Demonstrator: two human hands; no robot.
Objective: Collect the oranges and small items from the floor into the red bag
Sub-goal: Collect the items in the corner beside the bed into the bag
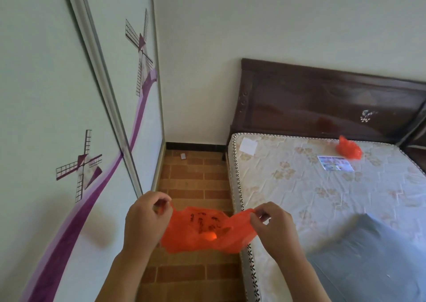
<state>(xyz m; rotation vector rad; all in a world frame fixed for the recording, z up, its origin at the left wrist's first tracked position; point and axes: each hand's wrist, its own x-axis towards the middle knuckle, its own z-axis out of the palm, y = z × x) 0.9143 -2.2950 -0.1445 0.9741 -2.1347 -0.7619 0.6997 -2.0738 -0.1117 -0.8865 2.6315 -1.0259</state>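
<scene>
I hold a thin red plastic bag point(196, 232) stretched between both hands above the brick-patterned floor point(196, 181). My left hand point(145, 221) pinches the bag's left handle and my right hand point(272, 228) pinches its right handle. Something round and orange point(211, 236) glows through the plastic low in the bag. A small pale item point(183, 156) lies on the floor near the far wall.
A wardrobe with windmill decals point(80, 163) lines the left side. To the right stands a bed with a patterned mattress point(311, 186), bearing a grey pillow point(368, 255), a second crumpled red bag point(348, 148) and a printed card point(335, 163). The floor strip between them is narrow.
</scene>
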